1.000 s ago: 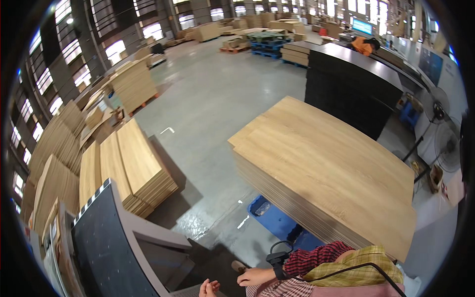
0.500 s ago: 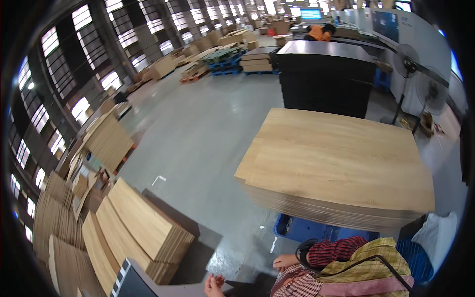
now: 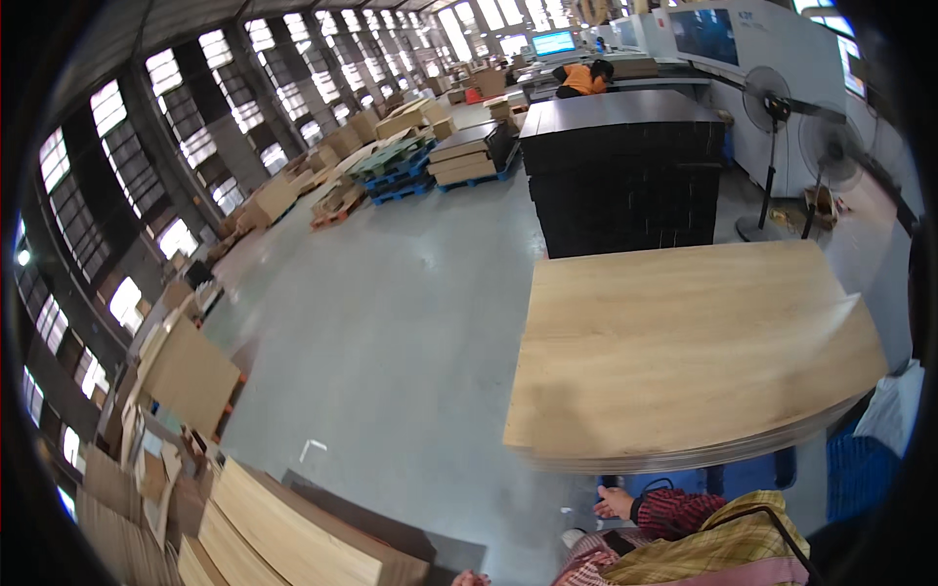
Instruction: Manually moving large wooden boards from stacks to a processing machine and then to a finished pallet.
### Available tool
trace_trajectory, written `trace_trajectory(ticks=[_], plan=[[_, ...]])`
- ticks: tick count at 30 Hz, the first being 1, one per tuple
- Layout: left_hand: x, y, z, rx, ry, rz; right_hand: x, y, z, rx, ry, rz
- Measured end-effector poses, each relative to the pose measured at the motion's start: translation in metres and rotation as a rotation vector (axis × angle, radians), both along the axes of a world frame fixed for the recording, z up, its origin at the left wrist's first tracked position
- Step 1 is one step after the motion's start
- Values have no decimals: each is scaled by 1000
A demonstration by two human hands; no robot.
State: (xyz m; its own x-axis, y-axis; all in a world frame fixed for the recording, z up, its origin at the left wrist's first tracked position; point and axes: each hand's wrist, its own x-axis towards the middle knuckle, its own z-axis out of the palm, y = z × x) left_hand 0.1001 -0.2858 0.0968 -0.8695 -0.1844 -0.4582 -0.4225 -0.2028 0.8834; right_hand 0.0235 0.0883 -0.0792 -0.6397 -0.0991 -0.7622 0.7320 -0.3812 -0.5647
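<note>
Pale boards (image 3: 283, 527): lower left, 3 rows side by side, long axis slanting down to the right.
Left hand (image 3: 470, 578): at the lower edge, nearest the pale boards; mostly cut off, so its grasp cannot be told.
Right hand (image 3: 615, 503): well apart from the left hand, fingers loosely spread, nothing visible in the grasp; near the front edge of the board stack (image 3: 684, 352), contact uncertain.
Board stack: right of centre, lying flat above a blue pallet (image 3: 772, 472), in front of a black stack (image 3: 625, 195).
Long axis: apparently left to right across the view, though the lens bends the edges.
Handling: judged stiff and fairly heavy for 1 person; the smooth face may slip, and corners could chip.
Hold: best by 2 opposite edges of the uppermost board, 1 hand to each.
</note>
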Motion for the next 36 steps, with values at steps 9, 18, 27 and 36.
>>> trace_trajectory(ticks=[9, 18, 27, 36], plan=[[-46, -132, -142, 110, -435, -49, -66, -27, -44, -78, -39, -307], [-207, -263, -152, 374, -476, -244, -106, -56, -36, 121, -70, -770], [-476, -315, -158, -346, -50, -578, -160, -95, -29, 416, -52, -1118], [-621, -194, -122, -100, -405, -678, -206, -126, -35, 309, -211, -1319]])
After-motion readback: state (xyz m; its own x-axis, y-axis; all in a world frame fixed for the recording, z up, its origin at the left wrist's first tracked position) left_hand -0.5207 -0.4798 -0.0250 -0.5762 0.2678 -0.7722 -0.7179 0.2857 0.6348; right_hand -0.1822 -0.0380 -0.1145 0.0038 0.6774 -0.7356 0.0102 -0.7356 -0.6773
